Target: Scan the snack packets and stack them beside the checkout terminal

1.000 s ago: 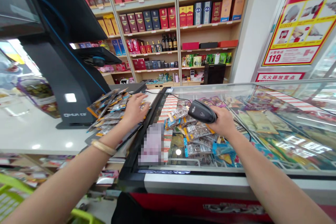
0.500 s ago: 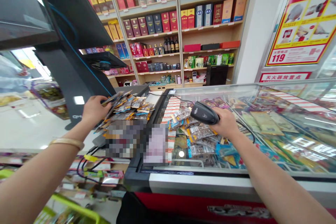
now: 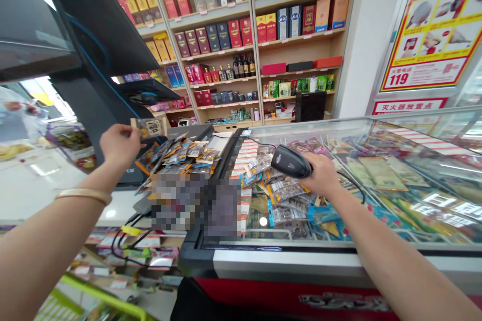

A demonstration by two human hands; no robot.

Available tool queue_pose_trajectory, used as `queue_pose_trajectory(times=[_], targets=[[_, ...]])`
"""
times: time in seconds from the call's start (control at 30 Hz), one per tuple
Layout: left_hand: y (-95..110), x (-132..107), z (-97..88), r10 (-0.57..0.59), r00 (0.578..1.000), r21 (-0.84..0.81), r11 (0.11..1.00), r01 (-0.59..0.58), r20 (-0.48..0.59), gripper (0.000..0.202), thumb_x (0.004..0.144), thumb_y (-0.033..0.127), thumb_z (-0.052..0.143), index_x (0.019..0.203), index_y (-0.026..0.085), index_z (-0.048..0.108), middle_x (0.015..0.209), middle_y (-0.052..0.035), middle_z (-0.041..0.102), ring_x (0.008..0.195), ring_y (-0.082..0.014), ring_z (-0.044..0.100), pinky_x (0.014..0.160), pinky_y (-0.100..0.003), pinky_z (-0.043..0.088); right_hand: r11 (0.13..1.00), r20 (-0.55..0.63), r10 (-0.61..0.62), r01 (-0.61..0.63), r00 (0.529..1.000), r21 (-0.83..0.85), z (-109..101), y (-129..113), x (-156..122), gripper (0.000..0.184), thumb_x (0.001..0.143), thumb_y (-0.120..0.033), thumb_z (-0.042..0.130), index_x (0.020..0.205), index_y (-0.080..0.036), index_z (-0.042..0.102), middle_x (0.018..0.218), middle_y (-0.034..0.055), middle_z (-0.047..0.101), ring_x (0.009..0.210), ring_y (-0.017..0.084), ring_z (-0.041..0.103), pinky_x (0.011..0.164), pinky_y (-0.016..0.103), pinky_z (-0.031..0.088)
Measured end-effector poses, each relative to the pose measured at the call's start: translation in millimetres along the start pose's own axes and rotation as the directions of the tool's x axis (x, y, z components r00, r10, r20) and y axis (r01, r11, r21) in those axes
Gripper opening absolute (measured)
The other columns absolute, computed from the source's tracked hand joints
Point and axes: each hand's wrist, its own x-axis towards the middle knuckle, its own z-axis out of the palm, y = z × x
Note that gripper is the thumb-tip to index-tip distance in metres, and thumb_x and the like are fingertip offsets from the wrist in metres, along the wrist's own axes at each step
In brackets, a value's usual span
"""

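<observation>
My left hand (image 3: 119, 146) pinches a small snack packet (image 3: 150, 129) by its left end, holding it above a heap of similar packets. That heap of snack packets (image 3: 184, 155) lies on the counter beside the freezer, with orange and blue edges showing. My right hand (image 3: 322, 174) is wrapped round a black barcode scanner (image 3: 290, 161), its head pointing left. Below the scanner, a second pile of snack packets (image 3: 288, 190) rests on the glass top of the chest freezer (image 3: 301, 261). The scanner's cable runs behind my right hand.
A dark monitor stand (image 3: 94, 110) rises at the left, with black cables (image 3: 124, 241) hanging below. A plastic jar (image 3: 73, 143) stands beside it. A green basket (image 3: 101, 296) is at lower left. Shelves of boxed bottles (image 3: 222, 35) line the back. A person's hand (image 3: 32, 109) shows at far left.
My left hand has lifted a packet off the left heap and moved a little left and up. The scanner in my right hand has hardly moved.
</observation>
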Motion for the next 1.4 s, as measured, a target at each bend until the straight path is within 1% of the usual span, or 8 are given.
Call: queue_pose_trajectory(times=[0.2,0.33,0.47,0.57,0.7,1.2,1.3,1.4], targets=[[44,-36,14.1,-0.087,0.962,-0.584,0.780,0.227,0.258,0.014,0.076,0.009,0.059,0.071,0.015,0.048,0.064,0.0055,0.054,0.065,-0.0103,0.060,0.082,-0.041,0.058,1.000,-0.015,0.000,0.000,1.000,0.025,-2,-3,2,0.030,0.068,-0.031,0.061,0.094,-0.020,0.071,0.083,0.0081,0.073,0.075,0.025,0.067,0.067,0.033,0.045],[56,-70,14.0,0.327,0.906,-0.476,0.863,-0.170,0.269,0.008,0.074,0.020,0.065,0.076,0.016,0.058,0.076,-0.0017,0.067,0.078,-0.0178,0.067,0.089,-0.043,0.056,0.999,-0.016,0.004,-0.004,1.000,0.047,-3,-2,2,0.028,0.067,-0.030,0.060,0.092,-0.020,0.070,0.082,0.0080,0.073,0.075,0.025,0.067,0.066,0.032,0.045],[59,-89,12.7,0.854,0.488,-0.303,0.520,-0.799,0.179,0.011,0.083,0.023,0.058,0.076,0.019,0.065,0.090,-0.0041,0.072,0.089,-0.0177,0.067,0.088,-0.036,0.056,0.998,-0.041,-0.011,0.014,0.999,0.067,-3,-2,3,0.026,0.066,-0.030,0.061,0.088,-0.020,0.069,0.086,0.0091,0.073,0.077,0.025,0.066,0.067,0.033,0.044],[64,-96,15.9,0.981,0.167,-0.296,0.190,-0.936,0.101,0.012,0.086,0.016,0.058,0.077,0.021,0.065,0.088,-0.0031,0.072,0.091,-0.0160,0.067,0.085,-0.030,0.056,0.995,-0.054,-0.029,0.034,0.998,0.092,-4,-4,5,0.027,0.065,-0.030,0.062,0.089,-0.020,0.069,0.087,0.0088,0.073,0.079,0.025,0.066,0.067,0.032,0.044],[70,-104,22.2,0.995,-0.035,-0.315,-0.005,-0.949,0.091,0.011,0.088,0.013,0.058,0.082,0.021,0.064,0.091,-0.0042,0.073,0.095,-0.0165,0.067,0.086,-0.030,0.056,0.991,-0.080,-0.044,0.054,0.996,0.124,-6,-7,6,0.030,0.063,-0.027,0.060,0.091,-0.020,0.068,0.083,0.0076,0.073,0.078,0.024,0.065,0.066,0.032,0.042],[74,-131,31.0,0.974,-0.167,-0.455,-0.080,-0.887,0.155,0.017,0.093,0.013,0.050,0.091,0.019,0.065,0.098,-0.0080,0.072,0.108,-0.0187,0.064,0.093,-0.031,0.056,0.991,-0.054,-0.014,0.022,0.998,0.135,-10,-10,10,0.020,0.068,-0.032,0.059,0.083,-0.020,0.065,0.076,0.0062,0.069,0.069,0.022,0.062,0.063,0.032,0.038],[75,-137,39.0,0.986,-0.108,-0.458,-0.037,-0.888,0.130,0.013,0.090,0.012,0.055,0.086,0.020,0.064,0.095,-0.0064,0.072,0.103,-0.0171,0.066,0.090,-0.031,0.056,0.992,-0.139,-0.005,0.023,0.990,0.126,-9,-9,9,0.025,0.069,-0.033,0.060,0.089,-0.020,0.066,0.080,0.0071,0.071,0.074,0.024,0.064,0.066,0.032,0.042],[79,-151,54.9,0.995,0.064,-0.486,0.090,-0.869,0.070,0.013,0.087,0.009,0.056,0.082,0.019,0.062,0.090,-0.0058,0.071,0.095,-0.0156,0.067,0.085,-0.030,0.057,0.992,-0.223,0.013,0.015,0.975,0.122,-9,-6,9,0.025,0.070,-0.034,0.060,0.089,-0.020,0.066,0.082,0.0077,0.071,0.076,0.024,0.066,0.067,0.033,0.044]])
